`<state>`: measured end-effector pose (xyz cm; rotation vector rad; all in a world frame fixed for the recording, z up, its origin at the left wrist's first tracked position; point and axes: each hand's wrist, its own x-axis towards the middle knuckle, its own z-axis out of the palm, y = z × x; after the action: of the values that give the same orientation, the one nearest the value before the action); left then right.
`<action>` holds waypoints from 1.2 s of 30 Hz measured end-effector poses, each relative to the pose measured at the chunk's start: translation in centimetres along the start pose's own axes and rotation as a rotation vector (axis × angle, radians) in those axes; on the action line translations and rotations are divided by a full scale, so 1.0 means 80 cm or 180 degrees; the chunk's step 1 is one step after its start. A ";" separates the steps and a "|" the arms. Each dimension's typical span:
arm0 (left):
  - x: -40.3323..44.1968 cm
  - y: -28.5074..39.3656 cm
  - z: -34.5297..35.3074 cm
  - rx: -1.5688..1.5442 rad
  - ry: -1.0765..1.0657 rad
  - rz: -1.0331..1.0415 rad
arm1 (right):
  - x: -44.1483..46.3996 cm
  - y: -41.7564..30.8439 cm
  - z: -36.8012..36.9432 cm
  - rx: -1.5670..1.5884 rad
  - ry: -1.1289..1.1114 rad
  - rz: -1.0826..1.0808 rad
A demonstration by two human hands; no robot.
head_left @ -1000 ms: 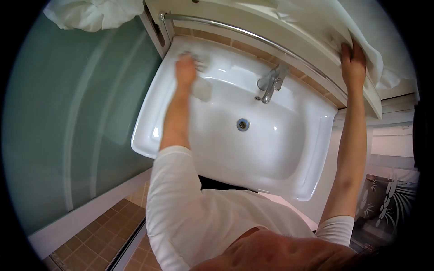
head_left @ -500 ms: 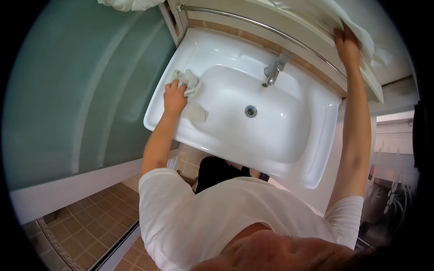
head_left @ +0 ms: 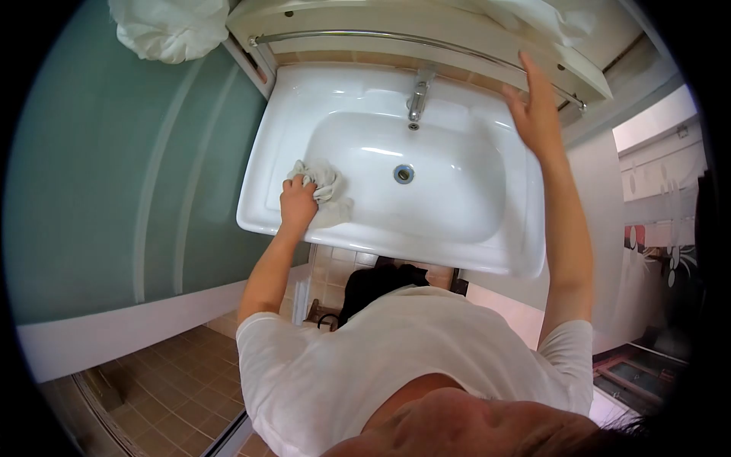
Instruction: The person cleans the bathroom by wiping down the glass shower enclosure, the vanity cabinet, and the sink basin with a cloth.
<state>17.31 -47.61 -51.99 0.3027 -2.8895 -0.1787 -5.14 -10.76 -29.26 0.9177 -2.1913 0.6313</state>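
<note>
A white washbasin (head_left: 449, 209) with a chrome tap (head_left: 418, 100) at its back lies in front of me. My left hand (head_left: 298, 202) grips a crumpled pale cloth (head_left: 324, 181) on the basin's left side, near the bowl's edge. Part of the cloth hangs loose toward the front rim. Over the basin's back right corner my right hand (head_left: 537, 114) is raised with nothing in it, fingers stretched and thumb apart. It is close to the chrome towel rail (head_left: 396, 34), and I cannot tell whether it touches it.
Behind the rail runs a cream shelf or cabinet edge (head_left: 320, 47) with white material (head_left: 533, 17) above it. A frosted glass panel (head_left: 99, 183) stands at the left, with a white bundle (head_left: 171, 27) at its top. Brown tiled floor (head_left: 164, 388) shows below.
My right hand has come down and left from the cabinet and white material, its fingers now spread. My left hand still holds the cloth, now nearer the basin's front. The camera view has shifted.
</note>
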 end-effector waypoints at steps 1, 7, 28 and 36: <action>0.013 0.000 0.003 -0.0001 -0.0018 0.0046 | -0.025 -0.006 -0.004 0.0206 -0.0132 -0.0010; 0.110 -0.005 0.061 0.0564 0.0386 0.0732 | -0.189 0.003 -0.017 0.0210 -0.0991 0.1272; 0.180 0.018 0.088 -0.4198 -0.0191 -0.1973 | -0.389 -0.034 0.011 -0.0236 -0.1602 0.2156; 0.244 0.205 0.230 -0.3171 0.2034 -0.4040 | -0.384 -0.034 0.011 -0.0281 -0.1776 0.2198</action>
<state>-8.76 -34.17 -63.20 1.5026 -1.3411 -1.3039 12.82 0.10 -51.92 0.2743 -3.0469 0.6225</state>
